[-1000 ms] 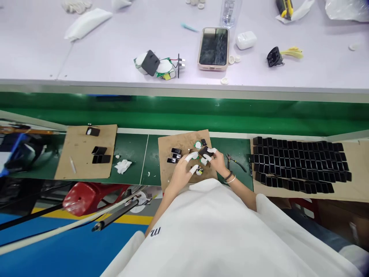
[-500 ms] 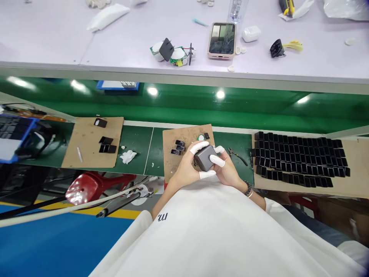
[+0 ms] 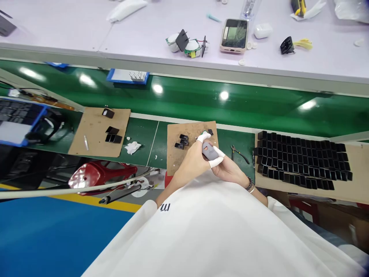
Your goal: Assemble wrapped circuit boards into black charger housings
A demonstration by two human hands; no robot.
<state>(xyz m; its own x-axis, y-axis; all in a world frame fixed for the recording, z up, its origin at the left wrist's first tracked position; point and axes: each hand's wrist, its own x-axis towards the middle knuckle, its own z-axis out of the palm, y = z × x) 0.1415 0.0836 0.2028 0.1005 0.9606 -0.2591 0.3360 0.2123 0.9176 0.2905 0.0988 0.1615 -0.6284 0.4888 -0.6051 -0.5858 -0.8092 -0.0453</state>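
Note:
Both my hands hold a small grey box-shaped part (image 3: 210, 151) just above a brown cardboard pad (image 3: 175, 159). My left hand (image 3: 192, 161) wraps it from the left, with white finger cots on the fingertips. My right hand (image 3: 229, 169) cups it from below and the right, a bracelet on the wrist. Several small black parts (image 3: 181, 141) lie on the pad beyond my hands.
A large array of black casings (image 3: 300, 159) sits on cardboard at the right. Pliers (image 3: 239, 154) lie beside the pad. Another cardboard pad (image 3: 98, 130) with black parts is at the left. A green conveyor belt (image 3: 184, 100) runs behind, and a phone (image 3: 234, 34) lies on the white table.
The grey part has turned in my hands, its narrow side now showing. My left hand has closed further over it. The view has shifted so the scene sits further right.

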